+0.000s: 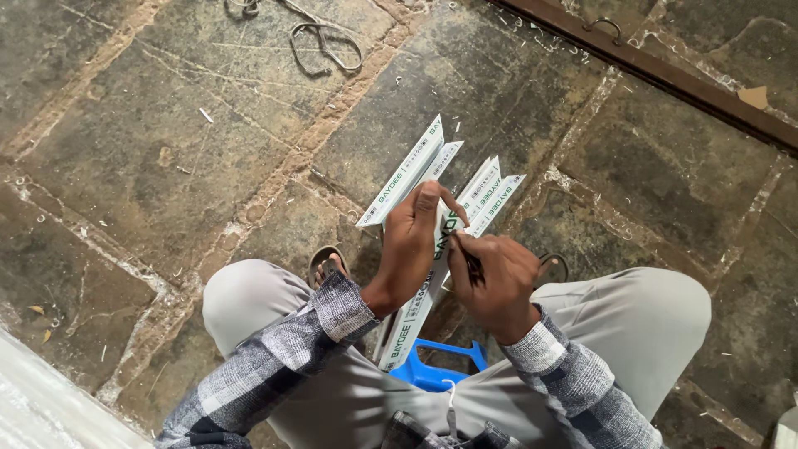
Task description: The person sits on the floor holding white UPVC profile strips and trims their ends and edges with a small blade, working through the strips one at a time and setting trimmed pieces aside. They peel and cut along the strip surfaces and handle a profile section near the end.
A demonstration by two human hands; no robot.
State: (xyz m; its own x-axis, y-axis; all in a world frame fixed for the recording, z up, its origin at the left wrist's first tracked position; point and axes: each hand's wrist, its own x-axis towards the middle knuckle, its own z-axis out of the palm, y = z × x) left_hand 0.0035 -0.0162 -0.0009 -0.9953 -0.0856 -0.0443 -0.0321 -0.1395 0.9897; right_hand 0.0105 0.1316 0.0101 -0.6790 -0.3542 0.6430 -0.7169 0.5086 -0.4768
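White green-printed strip (416, 312) in both hands

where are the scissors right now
In the head view the scissors lie on the stone floor at the top, left of centre, far beyond the white strips and apart from both hands.

We see white strips (416, 308) with green lettering, a bright blue stool (432, 370), and sleeves (283, 366) in a grey, white and dark-navy plaid. The trousers (632, 308) are pale beige-grey (almost stone-coloured). Beneath lies a floor (150, 150) of dark grey-brown slabs with lighter tan, dusty joints between them.
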